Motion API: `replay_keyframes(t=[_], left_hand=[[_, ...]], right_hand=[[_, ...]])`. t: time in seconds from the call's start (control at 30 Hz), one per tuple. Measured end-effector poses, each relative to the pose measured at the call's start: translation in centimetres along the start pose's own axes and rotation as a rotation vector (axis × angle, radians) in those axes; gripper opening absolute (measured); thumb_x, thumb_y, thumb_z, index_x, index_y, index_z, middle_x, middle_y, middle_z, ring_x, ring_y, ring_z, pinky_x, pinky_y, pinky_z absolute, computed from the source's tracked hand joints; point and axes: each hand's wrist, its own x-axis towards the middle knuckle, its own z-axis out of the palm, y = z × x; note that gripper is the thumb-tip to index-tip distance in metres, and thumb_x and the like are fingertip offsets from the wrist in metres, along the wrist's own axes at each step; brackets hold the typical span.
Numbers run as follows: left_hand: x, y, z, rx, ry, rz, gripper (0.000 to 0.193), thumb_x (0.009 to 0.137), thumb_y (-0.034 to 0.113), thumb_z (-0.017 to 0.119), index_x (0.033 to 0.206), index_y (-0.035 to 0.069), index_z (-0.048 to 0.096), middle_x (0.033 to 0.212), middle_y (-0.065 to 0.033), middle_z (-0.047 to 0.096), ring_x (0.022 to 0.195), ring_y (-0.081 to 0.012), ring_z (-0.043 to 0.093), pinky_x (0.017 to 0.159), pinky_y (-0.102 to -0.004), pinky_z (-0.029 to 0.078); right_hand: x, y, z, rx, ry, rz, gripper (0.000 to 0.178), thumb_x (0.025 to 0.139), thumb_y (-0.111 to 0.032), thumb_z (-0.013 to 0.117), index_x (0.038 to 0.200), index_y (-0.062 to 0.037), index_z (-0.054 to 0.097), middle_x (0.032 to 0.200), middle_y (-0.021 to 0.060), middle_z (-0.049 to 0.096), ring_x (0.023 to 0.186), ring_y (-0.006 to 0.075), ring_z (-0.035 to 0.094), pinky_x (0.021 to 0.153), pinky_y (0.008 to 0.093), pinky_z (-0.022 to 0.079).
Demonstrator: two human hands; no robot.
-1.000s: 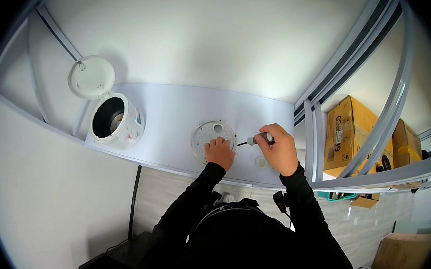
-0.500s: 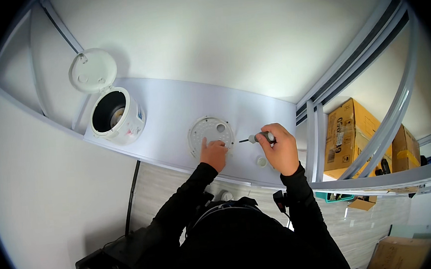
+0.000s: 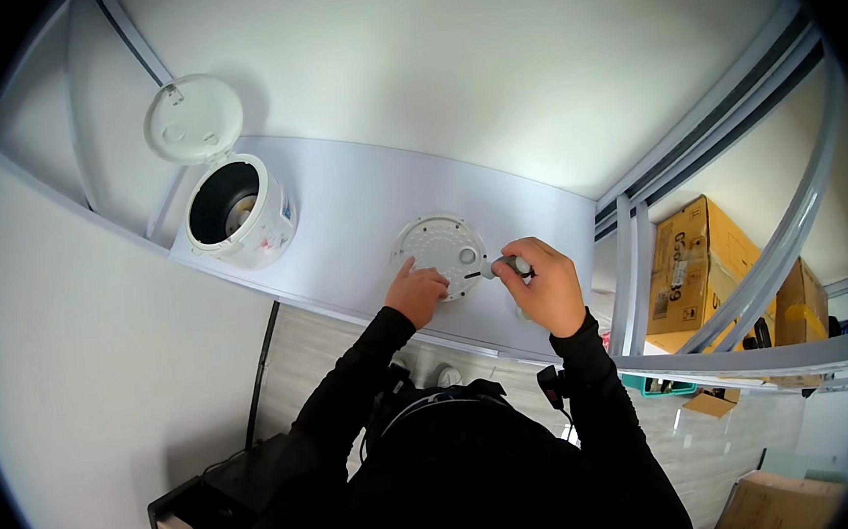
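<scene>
A round white plate [image 3: 425, 240] with small perforations, one larger round hole and dark dots along its rim lies flat on the white shelf. My left hand [image 3: 418, 292] rests on its near left edge, fingers spread and touching it. In my right hand [image 3: 549, 286] is a screwdriver [image 3: 505, 267] with a grey handle, held between thumb and fingers. Its dark shaft points left, and the tip is over the plate's right rim; whether it touches a screw is too small to tell. Mostly hidden behind my right hand is a small pale round piece [image 3: 522, 314].
At the shelf's left stands a white rice cooker [image 3: 270, 230] with its lid [image 3: 194, 118] raised and a dark inside. Metal frame rails [image 3: 632, 279] rise at the right, beyond which are cardboard boxes [image 3: 685, 271]. The shelf's front edge [image 3: 349, 316] runs just before me.
The plate has turned clockwise and shifted slightly right under my left hand. The screwdriver's tip has gone from beside the plate to over its rim. The whole view has shifted a little.
</scene>
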Motion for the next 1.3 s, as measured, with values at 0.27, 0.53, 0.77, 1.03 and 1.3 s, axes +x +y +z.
replay_keyframes(t=[0.27, 0.53, 0.77, 1.03, 1.3], left_hand=[[0.6, 1.3, 0.7, -0.005, 0.129, 0.032, 0.017, 0.085, 0.011, 0.069, 0.1, 0.015, 0.076, 0.112, -0.001, 0.072, 0.118, -0.0261, 0.065, 0.123, -0.0561, 0.032], [1.6, 2.8, 1.9, -0.065, 0.212, -0.031, 0.011, 0.085, 0.022, 0.076, 0.093, 0.015, 0.08, 0.105, 0.0005, 0.074, 0.113, -0.0234, 0.067, 0.117, -0.0532, 0.04], [1.5, 2.5, 2.6, -0.056, 0.234, -0.052, 0.01, 0.085, 0.022, 0.076, 0.092, 0.015, 0.081, 0.104, 0.0027, 0.075, 0.112, -0.0209, 0.068, 0.116, -0.0524, 0.041], [1.4, 2.3, 2.8, -0.122, 0.267, -0.067, 0.009, 0.085, 0.021, 0.076, 0.089, 0.016, 0.082, 0.104, 0.0022, 0.074, 0.112, -0.0203, 0.068, 0.117, -0.0535, 0.039], [1.4, 2.3, 2.7, -0.156, 0.254, -0.094, 0.009, 0.085, 0.021, 0.076, 0.09, 0.016, 0.082, 0.104, 0.0026, 0.074, 0.112, -0.0204, 0.067, 0.118, -0.0546, 0.038]], right_hand=[[-0.3, 0.2, 0.6, -0.003, -0.034, -0.023, 0.017, 0.087, -0.007, 0.08, 0.099, -0.0012, 0.07, 0.091, 0.0118, 0.073, 0.069, 0.0264, 0.07, 0.058, 0.0322, 0.054], [-1.0, -0.1, 1.4, -0.037, -0.069, -0.004, 0.017, 0.087, -0.013, 0.08, 0.099, -0.0048, 0.071, 0.091, 0.0097, 0.073, 0.066, 0.0294, 0.068, 0.062, 0.0377, 0.055], [-1.0, 0.3, 1.8, -0.037, -0.046, -0.011, 0.018, 0.087, -0.014, 0.079, 0.1, -0.0047, 0.07, 0.093, 0.0098, 0.072, 0.068, 0.0307, 0.068, 0.063, 0.0391, 0.055], [-1.4, -0.8, 2.5, -0.164, -0.102, -0.089, 0.02, 0.081, -0.009, 0.077, 0.098, -0.0049, 0.067, 0.09, 0.0088, 0.066, 0.077, 0.0329, 0.068, 0.069, 0.0434, 0.056], [-1.3, -3.0, 1.7, -0.332, -0.185, 0.083, 0.038, 0.079, -0.004, 0.073, 0.116, -0.0043, 0.062, 0.096, 0.0138, 0.065, 0.085, 0.037, 0.067, 0.072, 0.0443, 0.056]])
